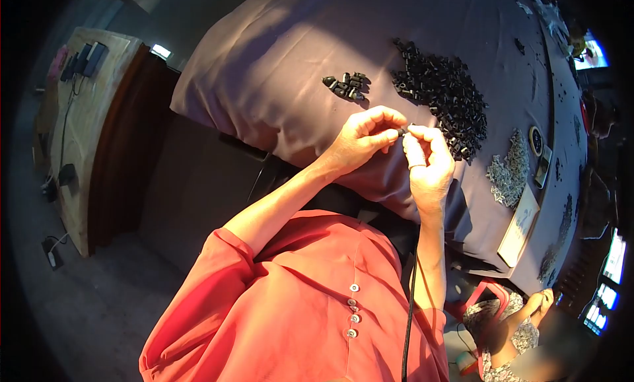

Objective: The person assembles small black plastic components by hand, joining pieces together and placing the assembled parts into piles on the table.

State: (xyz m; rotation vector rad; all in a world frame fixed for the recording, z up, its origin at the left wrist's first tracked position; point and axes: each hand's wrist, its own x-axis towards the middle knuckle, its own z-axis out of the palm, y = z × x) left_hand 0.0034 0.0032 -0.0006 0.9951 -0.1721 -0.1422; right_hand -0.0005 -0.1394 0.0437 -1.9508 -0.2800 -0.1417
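My left hand [365,138] pinches a small black piece [401,133] between thumb and forefinger, above the near edge of the cloth-covered surface. Right beside it, the fingertips of my right hand [430,167] are pinched together and almost meet the left ones. Whatever sits between the right fingertips is too small and covered to make out. Behind my hands lies a large heap of small black cylindrical pieces [456,95]. A smaller group of black pieces [348,86] lies apart, to the left of that heap.
On the right of the grey-brown cloth [277,71] is a pile of small silvery parts [510,169], beside a pale flat box [519,229] and a round roll [536,141]. Another person's hands [541,306] show at lower right. A marble-topped cabinet [99,124] stands left.
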